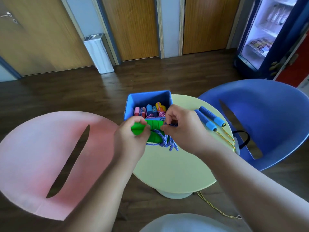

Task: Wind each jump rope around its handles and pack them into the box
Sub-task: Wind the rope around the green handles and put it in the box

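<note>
While both hands' fingers grip green handles, round yellow table stands on wood floor.

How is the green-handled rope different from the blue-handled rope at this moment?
The green-handled rope is held in both hands; the blue-handled rope lies untouched on the table. The green one's purple cord is bunched around its handles; the blue one's yellow cord trails off the table to the floor. Both have paired handles side by side.
</note>
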Tool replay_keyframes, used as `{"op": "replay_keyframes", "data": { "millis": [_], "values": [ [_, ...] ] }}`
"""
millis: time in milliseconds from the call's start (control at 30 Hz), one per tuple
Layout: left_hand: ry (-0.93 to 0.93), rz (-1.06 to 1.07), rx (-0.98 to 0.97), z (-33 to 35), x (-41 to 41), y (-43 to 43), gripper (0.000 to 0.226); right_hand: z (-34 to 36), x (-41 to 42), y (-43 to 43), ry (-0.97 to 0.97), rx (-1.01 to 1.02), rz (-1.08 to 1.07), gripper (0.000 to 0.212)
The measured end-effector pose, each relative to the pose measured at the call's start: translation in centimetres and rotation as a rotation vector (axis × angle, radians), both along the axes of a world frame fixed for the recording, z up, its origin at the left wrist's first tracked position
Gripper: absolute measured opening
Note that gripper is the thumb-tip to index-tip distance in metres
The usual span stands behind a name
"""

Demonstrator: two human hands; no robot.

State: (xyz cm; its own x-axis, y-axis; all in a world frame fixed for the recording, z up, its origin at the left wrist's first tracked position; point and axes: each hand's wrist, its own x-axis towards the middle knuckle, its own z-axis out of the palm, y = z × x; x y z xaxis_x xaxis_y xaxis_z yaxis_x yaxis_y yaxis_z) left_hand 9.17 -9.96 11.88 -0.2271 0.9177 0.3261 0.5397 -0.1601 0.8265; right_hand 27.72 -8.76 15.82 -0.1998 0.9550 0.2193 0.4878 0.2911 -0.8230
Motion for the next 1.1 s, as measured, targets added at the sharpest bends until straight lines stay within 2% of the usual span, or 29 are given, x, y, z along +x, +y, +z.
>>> {"op": "replay_keyframes", "data": {
  "millis": [100,233,333,400,467,633,733,833,933,1000,1033,1100],
  "values": [
    [0.033,0.000,-0.045,-0.7,0.1,0.3,0.024,-1.1,0.0,0.8,-0.051,-0.047,-0.059,0.025],
    [-0.075,-0.047,-0.118,-1.4,-0.3,0.6,0.021,-1.6,0.1,0.7,-0.023,-0.171,0.018,0.034],
    [-0.154,-0.103,-0.154,-1.1,0.0,0.4,0.002,-1.8,0.4,1.0,-0.073,-0.109,0.011,0.020],
    [-0.319,-0.112,-0.209,-0.6,0.5,0.0,0.021,-2.0,0.5,1.1,-0.090,-0.083,-0.016,0.016],
    [-0.373,-0.146,-0.254,-0.3,0.9,-0.2,0.036,-2.2,0.6,1.0,-0.093,-0.069,-0.051,0.012],
    [-0.188,-0.167,-0.269,-1.0,1.3,0.3,0.040,-3.3,0.3,0.7,-0.036,-0.072,-0.103,0.011],
    [-0.148,-0.155,-0.283,-1.6,1.5,0.6,0.033,-3.7,0.7,0.8,0.004,-0.136,-0.109,0.012],
    [-0.168,-0.160,-0.278,-2.2,1.1,0.8,0.027,-3.9,1.6,0.7,0.135,-0.224,-0.059,0.015],
    [-0.276,-0.193,-0.313,-1.9,1.0,0.7,0.022,-4.1,2.7,0.5,0.266,-0.173,-0.102,0.015],
    [-0.372,-0.197,-0.351,-1.6,1.0,0.7,0.019,-4.5,3.8,0.5,0.222,-0.066,-0.240,0.013],
    [-0.437,-0.202,-0.366,-1.5,1.0,0.8,0.019,-4.5,4.4,0.5,0.204,-0.071,-0.280,0.012],
    [-0.581,-0.226,-0.386,-1.2,1.2,0.8,0.020,-4.3,5.1,0.4,0.224,-0.225,-0.211,0.020]
  ]
}}
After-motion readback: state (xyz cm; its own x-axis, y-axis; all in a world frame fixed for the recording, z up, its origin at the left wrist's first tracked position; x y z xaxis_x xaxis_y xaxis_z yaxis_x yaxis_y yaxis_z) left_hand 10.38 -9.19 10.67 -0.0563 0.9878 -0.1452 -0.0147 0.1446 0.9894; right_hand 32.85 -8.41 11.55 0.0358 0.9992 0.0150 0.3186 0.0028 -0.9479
